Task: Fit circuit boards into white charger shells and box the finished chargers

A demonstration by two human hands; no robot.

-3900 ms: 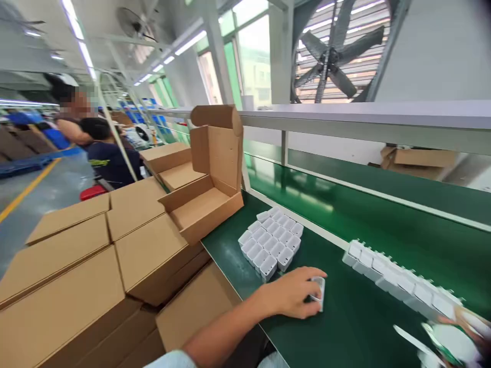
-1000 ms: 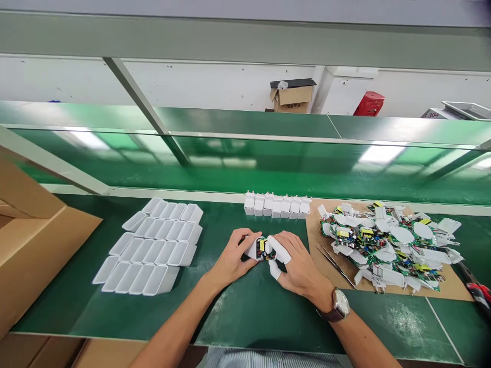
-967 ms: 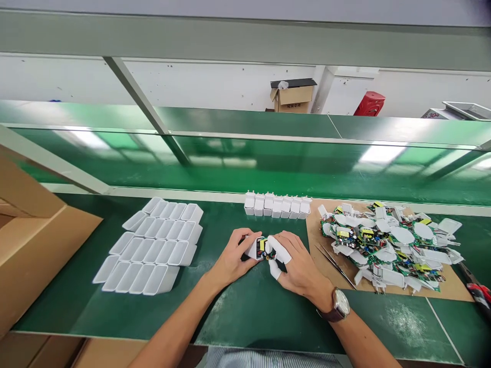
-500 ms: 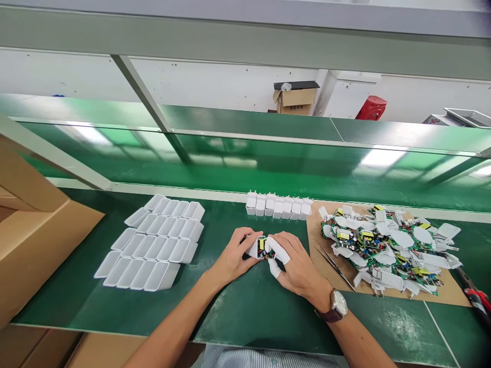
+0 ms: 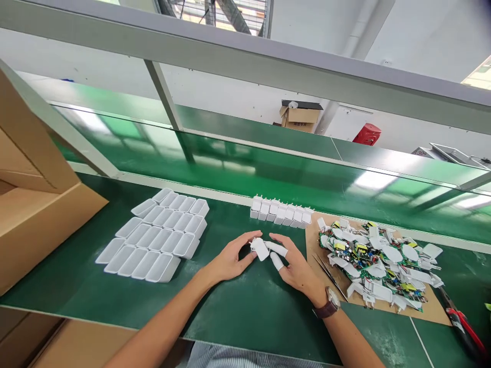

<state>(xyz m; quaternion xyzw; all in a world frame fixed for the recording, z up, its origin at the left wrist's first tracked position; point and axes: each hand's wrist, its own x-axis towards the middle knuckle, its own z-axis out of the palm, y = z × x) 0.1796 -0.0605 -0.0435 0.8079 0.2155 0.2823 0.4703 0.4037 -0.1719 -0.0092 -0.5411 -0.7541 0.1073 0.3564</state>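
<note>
Between my hands is a white plug-in charger (image 5: pixel 261 249) in a white case, held just above the green bench. My left hand (image 5: pixel 231 259) pinches its left side between thumb and fingers. From the right, my right hand (image 5: pixel 294 263) grips its edge with the thumb and a finger, both in white finger cots; its other fingers are raised. A flat white face shows on the charger, and its circuit board is out of sight. Behind my hands stands a row of white chargers (image 5: pixel 280 212) with their pins up.
Rows of open white cases (image 5: pixel 164 220) lie left, beside a large cardboard box (image 5: pixel 49 220). At right, circuit boards with white covers (image 5: pixel 379 260) are heaped on a cardboard sheet (image 5: pixel 437 304), with tweezers (image 5: pixel 330 276) at its left. Red-handled pliers (image 5: pixel 462 322) lie far right.
The charger has been turned: its parts and yellow component showed before, and a white face shows now. My right hand's fingers have spread somewhat. The view has tilted.
</note>
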